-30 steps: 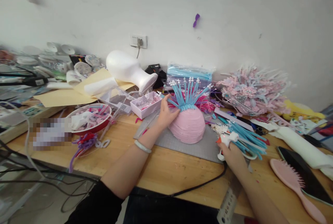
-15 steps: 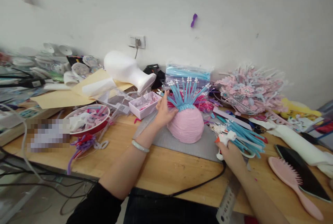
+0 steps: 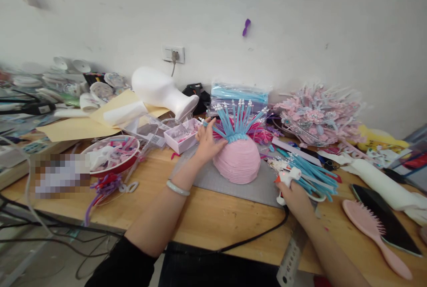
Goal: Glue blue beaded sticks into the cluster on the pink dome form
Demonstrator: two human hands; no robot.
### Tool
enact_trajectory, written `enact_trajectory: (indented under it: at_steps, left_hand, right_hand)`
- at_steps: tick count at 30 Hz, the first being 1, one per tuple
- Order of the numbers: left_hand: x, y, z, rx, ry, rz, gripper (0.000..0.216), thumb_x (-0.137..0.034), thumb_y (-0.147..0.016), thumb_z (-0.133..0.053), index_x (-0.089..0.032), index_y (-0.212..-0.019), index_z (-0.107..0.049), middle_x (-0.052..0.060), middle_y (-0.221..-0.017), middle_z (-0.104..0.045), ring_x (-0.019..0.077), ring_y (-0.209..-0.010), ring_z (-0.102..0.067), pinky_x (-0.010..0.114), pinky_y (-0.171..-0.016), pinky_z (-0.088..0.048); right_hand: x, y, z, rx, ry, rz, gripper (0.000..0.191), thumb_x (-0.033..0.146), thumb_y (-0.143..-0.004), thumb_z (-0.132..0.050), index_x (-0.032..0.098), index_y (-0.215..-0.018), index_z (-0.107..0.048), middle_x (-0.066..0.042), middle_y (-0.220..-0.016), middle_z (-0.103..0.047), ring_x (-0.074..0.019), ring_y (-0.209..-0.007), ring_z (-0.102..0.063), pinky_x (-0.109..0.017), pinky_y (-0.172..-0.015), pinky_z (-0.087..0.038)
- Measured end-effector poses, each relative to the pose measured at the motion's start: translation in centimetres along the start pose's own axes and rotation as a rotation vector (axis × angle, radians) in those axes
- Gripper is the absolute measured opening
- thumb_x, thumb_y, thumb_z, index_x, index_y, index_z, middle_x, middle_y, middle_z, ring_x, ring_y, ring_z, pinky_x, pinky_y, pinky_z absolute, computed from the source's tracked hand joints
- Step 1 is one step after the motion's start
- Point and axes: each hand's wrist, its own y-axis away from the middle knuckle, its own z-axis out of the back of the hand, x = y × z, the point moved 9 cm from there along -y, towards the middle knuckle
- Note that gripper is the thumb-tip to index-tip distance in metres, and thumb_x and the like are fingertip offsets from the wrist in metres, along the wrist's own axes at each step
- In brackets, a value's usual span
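Note:
A pink ribbed dome (image 3: 237, 162) sits on a grey board, its ribs wrapped in fuzzy cord. From its top fans a row of light-blue pipe cleaner stems (image 3: 238, 120) tipped with small white pearls. My left hand (image 3: 207, 143) is at the dome's left side, fingers curled around the leftmost blue stem, thumb against the base of the row. My right hand (image 3: 296, 196) grips a white glue gun (image 3: 289, 176) with an orange trigger, nozzle pointing left, right of the dome. Loose blue pearl-tipped stems (image 3: 315, 173) lie just behind that hand.
A white foam head (image 3: 160, 91) lies on its side behind a small pink box (image 3: 182, 138). At left stands a red-rimmed bowl (image 3: 115, 172) of trimmings. A pink hairbrush (image 3: 363, 218) and dark tablet (image 3: 393, 229) lie right. The gun's black cable (image 3: 253, 239) crosses the front edge.
My left fingers have curled in around the leftmost blue stem; before, the index finger pointed more upward. My right hand and the glue gun stay almost where they were. The view has shifted slightly.

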Motion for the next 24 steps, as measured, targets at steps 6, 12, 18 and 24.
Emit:
enact_trajectory:
  at_steps: [6,12,18,24]
  left_hand:
    - [0.3,0.0,1.0,-0.093,-0.040,0.093,0.094,-0.036,-0.054,-0.075,-0.021,-0.130,-0.022,0.019,-0.140,-0.018,0.0390,-0.128,-0.022,0.056,-0.098,-0.018]
    - [0.3,-0.2,1.2,-0.083,-0.074,0.086,0.092,-0.038,-0.051,-0.076,-0.022,-0.127,-0.026,0.015,-0.124,-0.041,0.0379,-0.113,-0.042,0.055,-0.096,-0.021]
    - [0.6,-0.4,0.8,-0.007,-0.013,0.105,0.053,-0.030,-0.070,-0.057,-0.018,-0.116,-0.034,0.013,-0.116,-0.046,0.0311,-0.108,-0.045,0.052,-0.094,-0.027]
    - [1.1,-0.8,1.3,-0.070,0.168,0.129,0.022,-0.017,-0.080,-0.035,-0.019,-0.101,-0.040,0.009,-0.107,-0.051,0.0203,-0.102,-0.048,0.039,-0.091,-0.035]
  right_hand:
    - [0.5,0.3,0.3,-0.004,-0.051,0.028,0.030,0.042,-0.075,-0.038,0.018,-0.076,-0.057,-0.009,-0.078,-0.064,-0.0233,-0.081,-0.058,-0.028,-0.070,-0.040]
    - [0.5,0.3,0.3,-0.010,-0.036,0.013,0.032,0.042,-0.075,-0.039,0.017,-0.077,-0.060,-0.009,-0.075,-0.064,-0.0232,-0.075,-0.057,-0.028,-0.064,-0.039]
    - [0.4,0.4,0.2,0.014,-0.014,-0.008,0.034,0.042,-0.076,-0.037,0.016,-0.080,-0.059,-0.011,-0.078,-0.064,-0.0232,-0.077,-0.058,-0.027,-0.064,-0.038]
    - [0.4,0.4,0.0,0.052,-0.039,-0.009,0.033,0.042,-0.076,-0.036,0.017,-0.080,-0.057,-0.008,-0.076,-0.063,-0.0224,-0.076,-0.057,-0.027,-0.064,-0.038]
